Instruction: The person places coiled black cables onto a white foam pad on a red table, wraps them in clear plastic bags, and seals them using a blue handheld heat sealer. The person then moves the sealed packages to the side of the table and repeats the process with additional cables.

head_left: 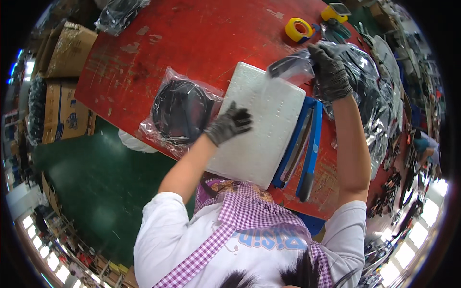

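My left hand [229, 125], in a dark grey glove, hovers with its fingers spread at the left side of a white foam board [254, 125]. Held up above the board's far right corner, a clear plastic bag [298, 68] with something dark at one end is pinched in my gloved right hand [331, 72]. Motion blurs the bag, so its contents are unclear. To the left of my left hand lies a clear bag of coiled black cable [180, 113]. Along the board's right edge sits a long blue hinged tool [302, 149] with a black grip, resembling a bag sealer.
Bagged black coils [362, 81] are heaped on the right of the red table [192, 43]. A roll of yellow tape [298, 30] and a yellow tape dispenser [334, 13] lie at the far right. Cardboard boxes [69, 53] stand beyond the left edge; another bag [120, 14] lies at far left.
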The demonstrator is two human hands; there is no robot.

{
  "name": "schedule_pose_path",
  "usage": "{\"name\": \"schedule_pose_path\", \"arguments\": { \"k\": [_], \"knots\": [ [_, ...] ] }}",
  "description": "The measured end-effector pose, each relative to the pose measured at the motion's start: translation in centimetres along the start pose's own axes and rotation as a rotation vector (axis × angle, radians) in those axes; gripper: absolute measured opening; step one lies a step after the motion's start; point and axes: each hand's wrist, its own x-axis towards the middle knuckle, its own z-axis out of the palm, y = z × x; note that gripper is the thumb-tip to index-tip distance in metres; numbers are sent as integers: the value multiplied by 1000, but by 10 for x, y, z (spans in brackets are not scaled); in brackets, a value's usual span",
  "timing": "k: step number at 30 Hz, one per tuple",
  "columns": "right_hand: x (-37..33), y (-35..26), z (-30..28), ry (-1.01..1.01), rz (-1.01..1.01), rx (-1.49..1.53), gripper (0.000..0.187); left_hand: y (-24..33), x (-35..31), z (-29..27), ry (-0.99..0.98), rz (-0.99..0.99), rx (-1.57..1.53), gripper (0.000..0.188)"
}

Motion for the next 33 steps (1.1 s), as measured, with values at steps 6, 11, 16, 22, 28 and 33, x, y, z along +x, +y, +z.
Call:
{"name": "schedule_pose_path", "arguments": {
  "k": [6, 11, 16, 22, 28, 33],
  "knots": [
    [-143, -73, -4, -41, -455, -162, 40, -54, -21, 5, -428, 205, 238, 88],
    [-273, -34, 28, -35, 797, 643, 25, -51, -84, -35, -294, -306, 580, 66],
    [-387, 45, 90, -158, 943, 612, 25, -41, -109, -69, -1, -443, 745, 41],
    [-357, 106, 46, -85, 852, 517, 29, -24, -37, -128, -65, -257, 1143, 34],
    [-291, 218, -4, 828, 549, 786, 27, -74, 21, -55, 27, -52, 629, 31],
    [-307, 250, 54, 541, 750, 37, 59, -77, 18, -64, 66, 145, 496, 36]
  ]
}}
